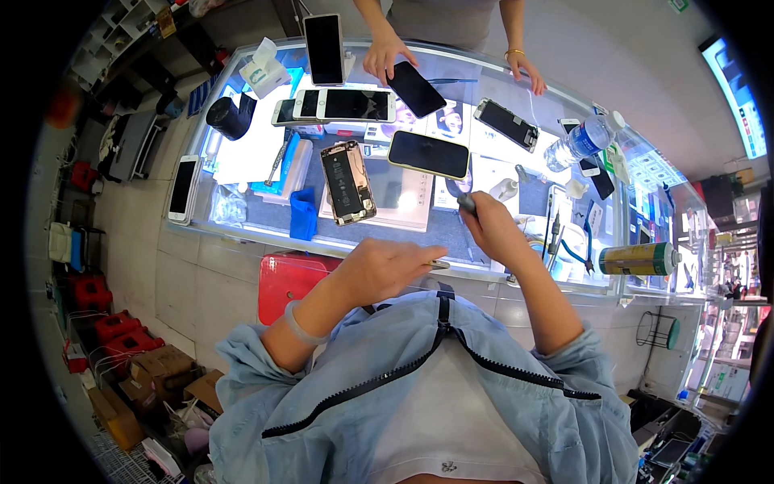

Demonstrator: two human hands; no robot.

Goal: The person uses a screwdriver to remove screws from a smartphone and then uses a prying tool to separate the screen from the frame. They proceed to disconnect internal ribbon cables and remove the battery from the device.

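My left hand [385, 266] is closed on a small thin, flat item, its end showing past my fingertips just in front of the glass counter's edge. My right hand [493, 234] grips a dark-handled tool [468, 205] above the counter. Between and beyond my hands lie an opened pink phone [347, 182] with its battery exposed, a pale-framed phone [427, 154] with a dark screen and a blue cloth [302, 214]. Pliers [578, 256] and slim tools lie right of my right hand. A co-worker's hand [389, 56] touches a black phone [415, 89] across the counter.
Several phones [355, 106], a black cylinder [229, 117], a water bottle [580, 143] and a spray can [638, 260] crowd the glass counter [201, 234]. A red stool [286, 286] stands beneath its edge. Boxes [161, 371] are at lower left. Another person [439, 20] stands opposite.
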